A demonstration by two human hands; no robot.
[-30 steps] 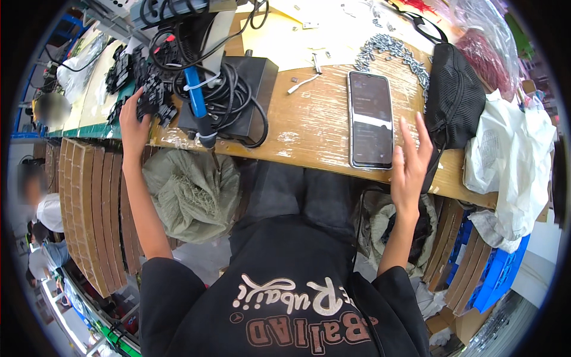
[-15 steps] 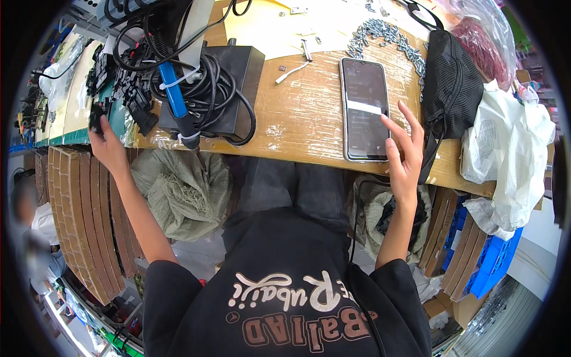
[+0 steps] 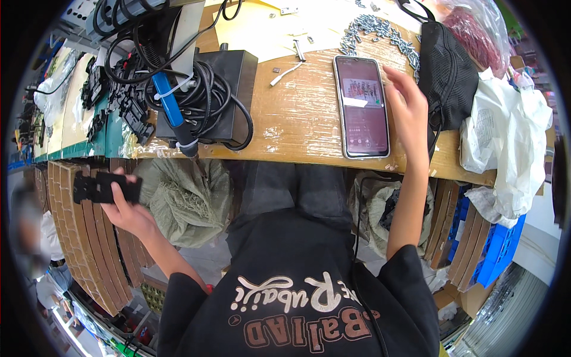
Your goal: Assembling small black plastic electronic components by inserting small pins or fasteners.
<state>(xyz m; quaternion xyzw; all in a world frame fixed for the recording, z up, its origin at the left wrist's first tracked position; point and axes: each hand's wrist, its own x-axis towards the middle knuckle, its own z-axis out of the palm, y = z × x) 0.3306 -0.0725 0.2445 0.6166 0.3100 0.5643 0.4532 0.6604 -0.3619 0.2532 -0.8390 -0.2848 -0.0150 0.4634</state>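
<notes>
In my left hand is a flat black plastic part, gripped between thumb and fingers off the left front edge of the bench. My right hand hovers at the right side of a smartphone, with its fingers loosely stretched and nothing in them. The phone lies on the bench with its screen lit, showing a picture. More black plastic parts are heaped at the left of the bench. An electric screwdriver with a blue body hangs point down in front of a black box.
Coiled black cable rests against the box. Small screws spread at the back, near a short white connector lead. At the right are a black mesh pouch and white plastic bags. Woven sacks stand below the bench.
My left hand has come back from the bench's left end, bringing the black plastic part toward me. The right hand has shifted up along the phone, whose screen now shows a different picture.
</notes>
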